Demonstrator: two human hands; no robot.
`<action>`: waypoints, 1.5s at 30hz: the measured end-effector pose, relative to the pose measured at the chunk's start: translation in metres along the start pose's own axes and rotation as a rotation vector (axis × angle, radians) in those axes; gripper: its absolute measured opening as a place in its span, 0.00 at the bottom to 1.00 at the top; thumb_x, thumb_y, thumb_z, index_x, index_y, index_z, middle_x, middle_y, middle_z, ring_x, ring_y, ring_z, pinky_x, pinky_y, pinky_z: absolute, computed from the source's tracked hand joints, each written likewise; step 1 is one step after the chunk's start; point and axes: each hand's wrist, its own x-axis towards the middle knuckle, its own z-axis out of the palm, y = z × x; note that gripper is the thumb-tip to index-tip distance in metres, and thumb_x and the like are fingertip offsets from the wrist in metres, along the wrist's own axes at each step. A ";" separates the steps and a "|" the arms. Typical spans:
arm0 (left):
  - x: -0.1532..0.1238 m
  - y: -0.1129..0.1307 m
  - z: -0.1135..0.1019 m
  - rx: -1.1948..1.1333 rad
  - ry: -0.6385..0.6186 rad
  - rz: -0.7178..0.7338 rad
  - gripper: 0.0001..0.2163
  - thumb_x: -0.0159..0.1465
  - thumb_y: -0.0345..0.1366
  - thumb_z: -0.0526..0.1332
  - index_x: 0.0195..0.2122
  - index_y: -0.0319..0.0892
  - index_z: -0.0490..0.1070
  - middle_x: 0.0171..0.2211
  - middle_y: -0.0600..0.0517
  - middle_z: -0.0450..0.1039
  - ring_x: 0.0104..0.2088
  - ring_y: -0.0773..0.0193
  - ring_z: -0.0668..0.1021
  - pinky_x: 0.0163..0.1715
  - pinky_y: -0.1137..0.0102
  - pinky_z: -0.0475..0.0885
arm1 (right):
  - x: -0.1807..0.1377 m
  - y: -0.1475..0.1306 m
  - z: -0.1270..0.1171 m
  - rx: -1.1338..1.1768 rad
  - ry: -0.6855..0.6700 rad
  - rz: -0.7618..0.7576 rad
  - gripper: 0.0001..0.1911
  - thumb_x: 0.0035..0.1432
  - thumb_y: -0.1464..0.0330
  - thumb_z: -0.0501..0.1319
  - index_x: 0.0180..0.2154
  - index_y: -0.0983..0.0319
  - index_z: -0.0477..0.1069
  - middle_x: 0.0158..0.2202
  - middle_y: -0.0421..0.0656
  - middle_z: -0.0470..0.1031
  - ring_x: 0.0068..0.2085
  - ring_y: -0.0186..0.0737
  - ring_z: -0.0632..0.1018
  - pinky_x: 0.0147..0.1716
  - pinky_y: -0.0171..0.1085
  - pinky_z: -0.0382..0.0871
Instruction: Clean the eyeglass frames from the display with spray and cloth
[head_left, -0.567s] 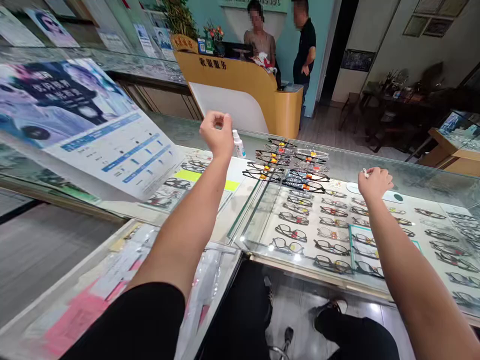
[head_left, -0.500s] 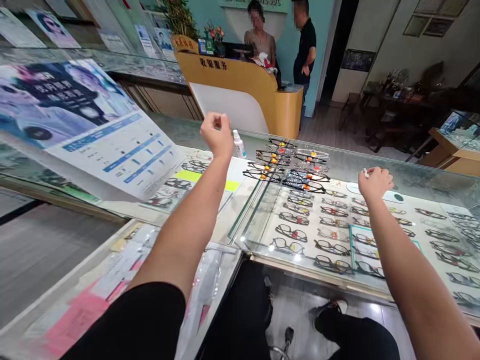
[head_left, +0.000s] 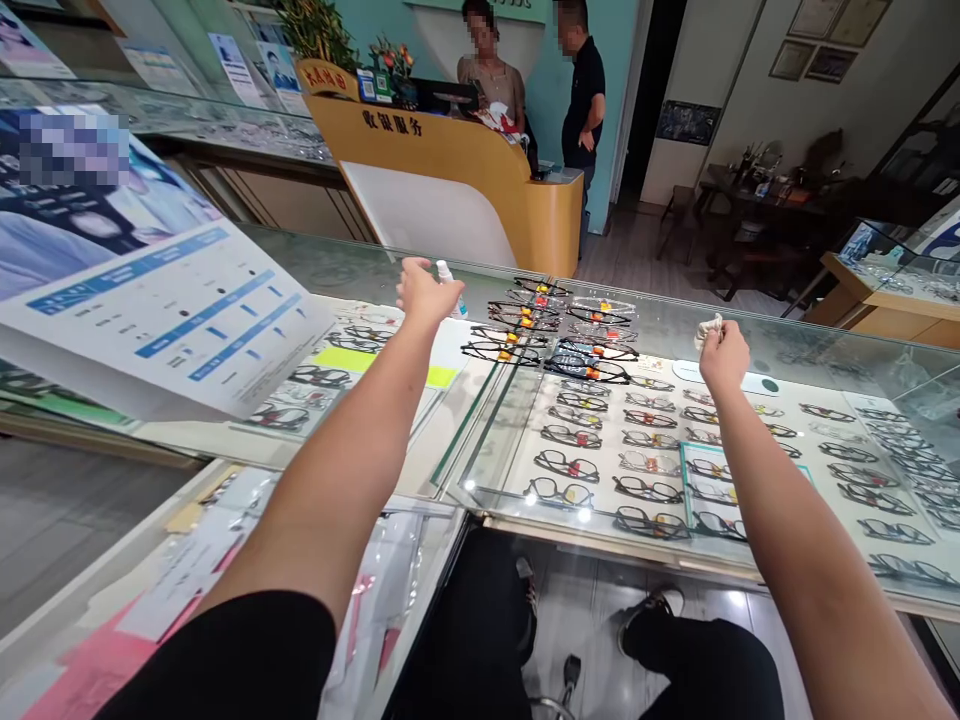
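My left hand (head_left: 421, 291) reaches far out over the glass counter (head_left: 795, 345) and sits right beside a small white spray bottle (head_left: 449, 287), fingers curling toward it; whether they grip it is hidden. My right hand (head_left: 723, 355) is closed on a small white cloth (head_left: 708, 328) just above the glass. Between the two hands several black eyeglass frames (head_left: 555, 330) with orange tags lie in rows on top of the counter.
More glasses (head_left: 645, 450) lie in rows under the glass. A large printed display board (head_left: 150, 300) leans at the left. Two people (head_left: 536, 85) stand at a yellow reception desk (head_left: 450, 160) beyond. Papers (head_left: 187, 570) fill the lower shelf at my left.
My left hand has dropped from its raised position down to the spray bottle on the counter. My right hand has lifted slightly, and more of the white cloth shows.
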 end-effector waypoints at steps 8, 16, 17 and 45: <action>-0.043 0.043 -0.036 -0.223 0.292 0.108 0.32 0.57 0.34 0.74 0.58 0.42 0.58 0.69 0.37 0.50 0.70 0.37 0.56 0.65 0.39 0.52 | 0.001 -0.012 -0.007 0.335 0.061 -0.057 0.10 0.68 0.62 0.51 0.34 0.57 0.65 0.33 0.42 0.73 0.36 0.42 0.70 0.42 0.41 0.62; -0.123 0.110 -0.009 -0.519 -0.370 0.577 0.08 0.63 0.35 0.64 0.42 0.43 0.70 0.44 0.47 0.75 0.47 0.55 0.78 0.52 0.57 0.72 | -0.004 -0.036 -0.007 0.859 -0.226 0.056 0.18 0.62 0.52 0.62 0.29 0.57 0.64 0.23 0.34 0.60 0.27 0.35 0.63 0.31 0.36 0.61; -0.138 0.116 -0.001 -0.576 -0.510 0.547 0.06 0.64 0.36 0.62 0.40 0.43 0.71 0.40 0.48 0.76 0.42 0.58 0.78 0.48 0.60 0.74 | -0.007 -0.042 -0.008 0.923 -0.278 0.087 0.18 0.59 0.52 0.64 0.30 0.56 0.64 0.23 0.34 0.61 0.27 0.35 0.64 0.30 0.35 0.60; -0.202 0.106 0.015 -0.816 -0.712 0.457 0.20 0.63 0.57 0.67 0.33 0.43 0.72 0.32 0.52 0.73 0.35 0.62 0.74 0.38 0.68 0.69 | -0.068 -0.096 -0.025 1.059 -0.584 -0.287 0.20 0.46 0.51 0.75 0.29 0.58 0.73 0.31 0.38 0.73 0.35 0.37 0.72 0.38 0.38 0.68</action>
